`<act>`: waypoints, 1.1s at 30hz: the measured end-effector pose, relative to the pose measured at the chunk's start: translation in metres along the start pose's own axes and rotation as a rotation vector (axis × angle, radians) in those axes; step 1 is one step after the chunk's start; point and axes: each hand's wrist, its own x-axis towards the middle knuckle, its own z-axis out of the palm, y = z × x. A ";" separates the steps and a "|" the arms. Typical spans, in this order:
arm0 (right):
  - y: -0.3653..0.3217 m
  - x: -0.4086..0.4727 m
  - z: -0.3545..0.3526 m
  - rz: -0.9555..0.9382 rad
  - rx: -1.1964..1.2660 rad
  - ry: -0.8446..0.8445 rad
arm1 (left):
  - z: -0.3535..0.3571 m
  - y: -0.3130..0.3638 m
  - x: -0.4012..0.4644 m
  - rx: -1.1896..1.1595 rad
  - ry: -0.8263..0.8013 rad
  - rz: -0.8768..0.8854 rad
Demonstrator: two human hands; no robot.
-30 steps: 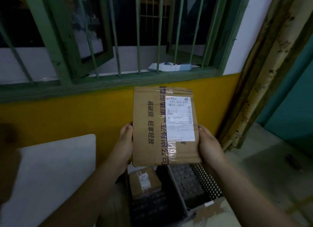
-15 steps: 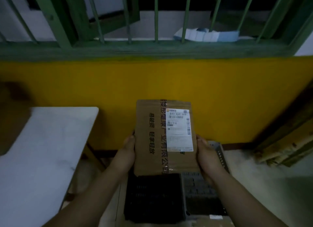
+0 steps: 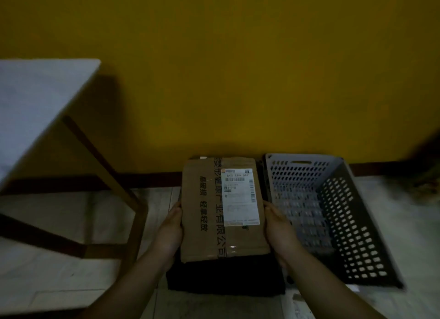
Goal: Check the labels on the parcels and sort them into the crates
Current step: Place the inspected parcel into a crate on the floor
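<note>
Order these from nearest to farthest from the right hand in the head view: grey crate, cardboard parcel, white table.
1. cardboard parcel: held in the right hand.
2. grey crate: just right of it, on the floor.
3. white table: far left.

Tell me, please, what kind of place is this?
Probably a small, dim parcel-sorting corner indoors: a labelled cardboard parcel is held over a black crate, beside a grey perforated crate, against a yellow wall.

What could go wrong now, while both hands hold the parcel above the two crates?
1. The left hand and right hand grip the parcel only by its side edges; it might slip.
2. It hangs over the black crate, close beside the grey crate; it could land in the wrong one.
</note>
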 end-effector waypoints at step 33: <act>0.224 0.176 0.073 0.135 -0.939 -0.416 | -0.021 -0.234 0.125 1.375 -0.181 -0.126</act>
